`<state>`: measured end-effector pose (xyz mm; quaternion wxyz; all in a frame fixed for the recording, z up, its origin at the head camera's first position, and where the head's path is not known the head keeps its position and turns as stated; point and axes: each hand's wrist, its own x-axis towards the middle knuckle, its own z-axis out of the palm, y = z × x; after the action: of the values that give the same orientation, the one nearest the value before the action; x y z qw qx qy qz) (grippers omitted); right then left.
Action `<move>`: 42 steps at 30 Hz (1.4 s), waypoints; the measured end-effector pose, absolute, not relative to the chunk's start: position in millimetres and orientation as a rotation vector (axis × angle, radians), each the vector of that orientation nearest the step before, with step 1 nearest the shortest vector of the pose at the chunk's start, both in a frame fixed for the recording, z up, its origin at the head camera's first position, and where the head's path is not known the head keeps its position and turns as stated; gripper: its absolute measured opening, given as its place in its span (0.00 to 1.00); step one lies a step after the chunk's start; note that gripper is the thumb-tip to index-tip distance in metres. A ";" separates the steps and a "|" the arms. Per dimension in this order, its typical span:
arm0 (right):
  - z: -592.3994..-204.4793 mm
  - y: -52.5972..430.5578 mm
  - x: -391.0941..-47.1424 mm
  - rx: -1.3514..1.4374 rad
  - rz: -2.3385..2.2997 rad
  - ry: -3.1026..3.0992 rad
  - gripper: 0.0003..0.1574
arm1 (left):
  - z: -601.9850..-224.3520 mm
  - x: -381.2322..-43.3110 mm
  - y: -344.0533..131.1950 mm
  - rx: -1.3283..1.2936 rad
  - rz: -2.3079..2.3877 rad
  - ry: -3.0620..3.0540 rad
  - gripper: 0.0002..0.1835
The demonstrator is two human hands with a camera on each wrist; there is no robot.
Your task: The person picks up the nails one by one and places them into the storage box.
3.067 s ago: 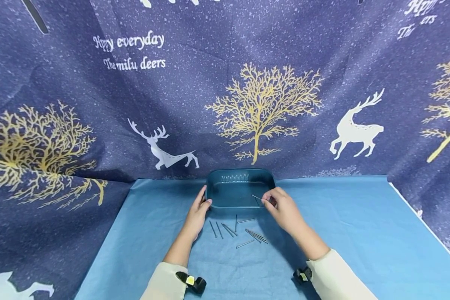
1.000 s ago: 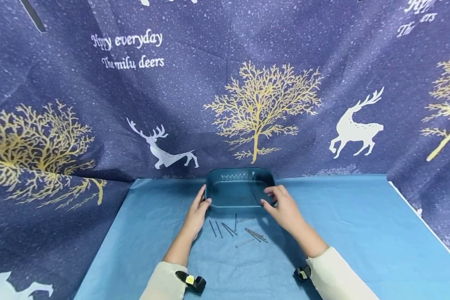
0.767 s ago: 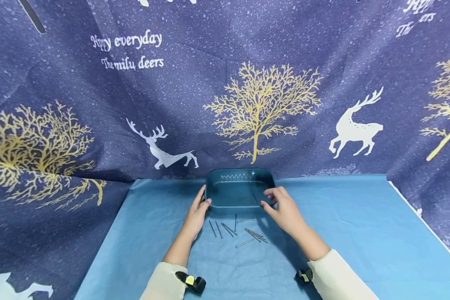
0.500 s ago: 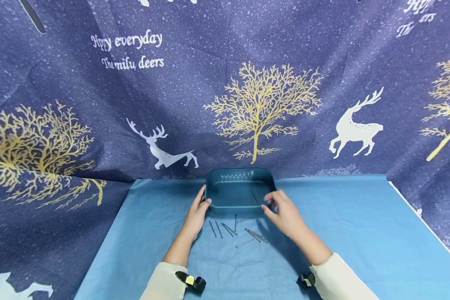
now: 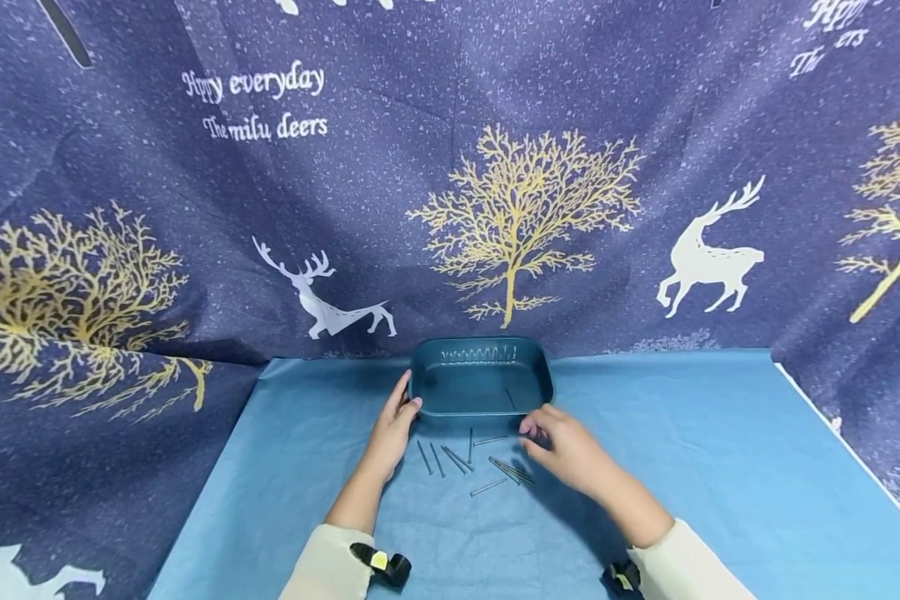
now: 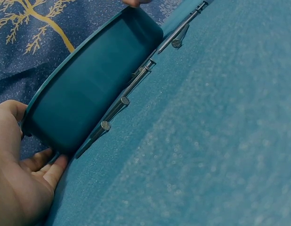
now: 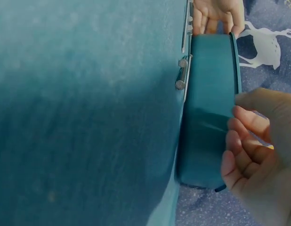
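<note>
A dark teal rectangular tray [image 5: 482,413] stands at the back of the table, a single nail [image 5: 511,400] lying inside near its right end. Around the tray's left end my left hand [image 5: 392,427] holds on; the left wrist view has its thumb at the rim and its fingers low on the wall. My right hand [image 5: 566,446] hovers by the tray's front right corner, fingers loosely curled and holding nothing in the right wrist view. Several steel nails [image 5: 457,459] lie scattered before the tray, with a small bunch of nails [image 5: 512,471] close to my right hand.
A light blue cloth [image 5: 690,467] covers the table. Right behind the tray hangs a dark blue curtain [image 5: 450,275] printed with deer and golden trees. Each wrist carries a black strapped camera.
My right hand has let go of a nail, which now lies in the tray. That hand has since drawn back toward me over the front rim. The left hand stays on the tray.
</note>
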<state>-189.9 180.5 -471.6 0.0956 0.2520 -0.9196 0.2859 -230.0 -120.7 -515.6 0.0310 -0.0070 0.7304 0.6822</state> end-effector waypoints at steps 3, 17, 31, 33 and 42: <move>-471.1 180.0 -187.2 0.780 0.825 -2.769 0.08 | -515.4 -230.0 -121.1 -0.016 2.105 2.252 0.32; -475.6 178.0 -180.1 0.907 0.737 -2.896 0.09 | -515.4 -229.6 -120.5 -0.033 2.090 2.276 0.32; -476.9 177.5 -179.9 0.953 0.750 -2.985 0.09 | -513.8 -229.2 -120.5 -0.029 2.090 2.264 0.33; -476.5 177.2 -179.8 0.962 0.763 -2.984 0.08 | -513.9 -229.5 -120.8 -0.034 2.086 2.263 0.33; -476.1 177.2 -178.7 0.996 0.801 -3.003 0.07 | -515.1 -230.7 -121.2 -0.047 2.084 2.263 0.32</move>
<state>-178.7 177.2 -476.1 -0.0611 0.3046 -0.9184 0.2451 -230.7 -121.2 -515.1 0.0323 -0.0153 0.7351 0.6770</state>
